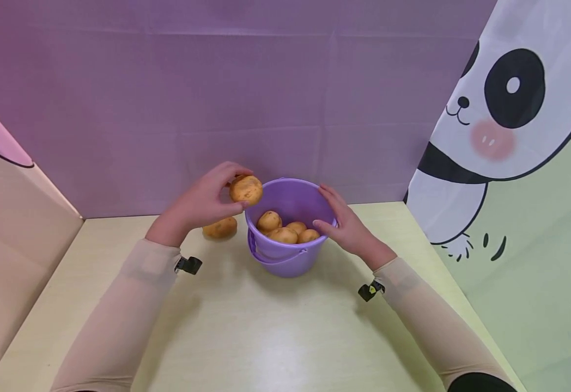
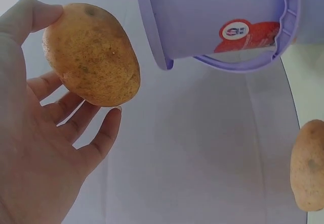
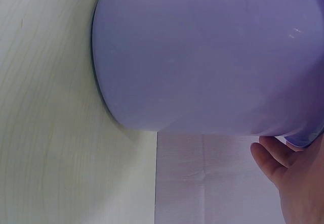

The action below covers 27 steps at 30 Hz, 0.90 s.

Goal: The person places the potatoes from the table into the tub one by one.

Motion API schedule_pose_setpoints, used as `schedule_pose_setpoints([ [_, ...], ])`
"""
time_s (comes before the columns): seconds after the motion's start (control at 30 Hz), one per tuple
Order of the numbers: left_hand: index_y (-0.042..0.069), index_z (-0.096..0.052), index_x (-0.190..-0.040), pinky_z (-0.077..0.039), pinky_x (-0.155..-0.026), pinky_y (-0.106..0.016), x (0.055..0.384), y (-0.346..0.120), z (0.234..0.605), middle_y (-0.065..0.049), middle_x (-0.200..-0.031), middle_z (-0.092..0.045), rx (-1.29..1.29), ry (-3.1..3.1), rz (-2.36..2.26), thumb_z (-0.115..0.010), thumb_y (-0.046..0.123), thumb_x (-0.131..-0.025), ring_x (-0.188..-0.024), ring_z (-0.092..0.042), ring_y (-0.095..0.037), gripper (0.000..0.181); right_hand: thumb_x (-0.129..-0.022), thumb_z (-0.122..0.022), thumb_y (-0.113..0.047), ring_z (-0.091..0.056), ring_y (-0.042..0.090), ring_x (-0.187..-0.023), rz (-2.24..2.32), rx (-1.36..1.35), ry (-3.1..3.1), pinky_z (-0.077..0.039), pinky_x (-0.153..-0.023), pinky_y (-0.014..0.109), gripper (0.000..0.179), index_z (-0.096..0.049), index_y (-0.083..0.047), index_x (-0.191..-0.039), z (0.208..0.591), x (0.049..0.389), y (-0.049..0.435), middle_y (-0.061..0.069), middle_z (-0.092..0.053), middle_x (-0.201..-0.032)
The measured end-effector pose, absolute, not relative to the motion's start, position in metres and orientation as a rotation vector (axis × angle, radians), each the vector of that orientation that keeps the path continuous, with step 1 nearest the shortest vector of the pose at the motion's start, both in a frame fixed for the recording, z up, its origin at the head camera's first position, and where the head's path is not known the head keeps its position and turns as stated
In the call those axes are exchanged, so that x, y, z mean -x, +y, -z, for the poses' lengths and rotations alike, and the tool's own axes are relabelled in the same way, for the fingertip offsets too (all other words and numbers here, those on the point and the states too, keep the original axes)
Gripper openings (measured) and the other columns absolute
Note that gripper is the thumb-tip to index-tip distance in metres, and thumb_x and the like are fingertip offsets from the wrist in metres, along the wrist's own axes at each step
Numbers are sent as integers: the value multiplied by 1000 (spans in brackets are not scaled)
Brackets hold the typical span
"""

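A purple bucket (image 1: 290, 267) stands upright on the table, with several potatoes (image 1: 284, 235) inside it. My left hand (image 1: 204, 198) grips a potato (image 1: 246, 190) between thumb and fingers, held up beside the bucket's left rim. The left wrist view shows this held potato (image 2: 93, 54) from the side, apart from the bucket wall. Another potato (image 1: 220, 228) lies on the table beneath the left hand. On the far side of the bucket, my right hand (image 1: 346, 226) holds the rim, its thumb over the edge and fingers along the outside.
The bucket's handle (image 1: 275, 260) hangs down at its front left. Behind the table (image 1: 266, 326) rises a purple cloth backdrop (image 1: 246, 98). A panel with a panda picture (image 1: 501, 109) borders the right side, and a pale panel (image 1: 16, 218) the left.
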<state>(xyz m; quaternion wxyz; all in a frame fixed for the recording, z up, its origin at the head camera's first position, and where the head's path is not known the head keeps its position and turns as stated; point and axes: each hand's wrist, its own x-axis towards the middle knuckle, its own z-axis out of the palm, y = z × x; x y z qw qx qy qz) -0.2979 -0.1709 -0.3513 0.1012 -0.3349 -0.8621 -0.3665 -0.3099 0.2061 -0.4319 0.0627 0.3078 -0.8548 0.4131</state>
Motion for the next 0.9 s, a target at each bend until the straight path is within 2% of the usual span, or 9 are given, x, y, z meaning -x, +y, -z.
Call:
schedule_pose_setpoints([
  [0.27,8,-64,-147,-48,-114,-51,306,-158,348,-6,-147,-60,1024,-2557,1015,-85,18,-92,-132,-57,-26,60,-103,-71,-31,-30,38,-163,-1257,-940,-2579,-30,-130,62,86,-30,-5,-174,432,310,207,10,-22,-182],
  [0.57,7,-64,-147,-45,-117,-51,314,-142,342,-8,-149,-60,1091,-2569,982,-85,18,-90,-137,-55,-28,62,-103,-71,-31,-29,37,-164,-1251,-949,-2567,-29,-130,61,85,-31,-5,-173,434,312,207,10,-23,-182],
  [0.9,9,-65,-145,-48,-114,-48,319,-121,332,-6,-147,-60,1139,-2614,892,-87,24,-90,-135,-56,-26,61,-103,-71,-33,-29,39,-164,-1238,-941,-2580,-28,-131,61,86,-31,-4,-173,431,311,207,13,-23,-181],
])
